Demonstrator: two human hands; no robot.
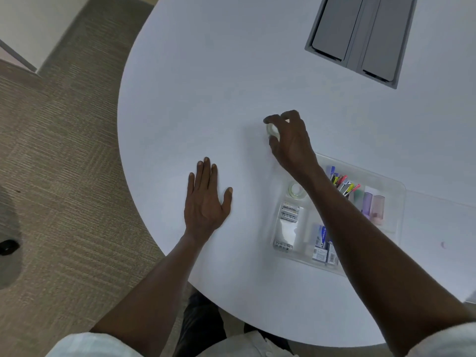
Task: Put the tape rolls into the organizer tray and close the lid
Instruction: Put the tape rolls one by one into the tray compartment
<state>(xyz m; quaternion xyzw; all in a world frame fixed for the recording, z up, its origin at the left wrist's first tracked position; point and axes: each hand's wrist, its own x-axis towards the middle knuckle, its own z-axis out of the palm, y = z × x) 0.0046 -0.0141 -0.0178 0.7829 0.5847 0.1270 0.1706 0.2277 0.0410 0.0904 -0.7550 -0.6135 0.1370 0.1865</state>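
A clear tape roll lies on the white table, and my right hand curls over it with fingers and thumb closed around it. A second clear tape roll sits in the near-left corner compartment of the clear organizer tray, which lies right of my right forearm. The tray's transparent lid lies open flat to the right of the tray. My left hand rests flat on the table, fingers spread, holding nothing.
The tray also holds batteries, small boxes, colourful pens and pastel containers. A grey cable hatch is set into the table at the back right. The table's curved edge drops to carpet on the left.
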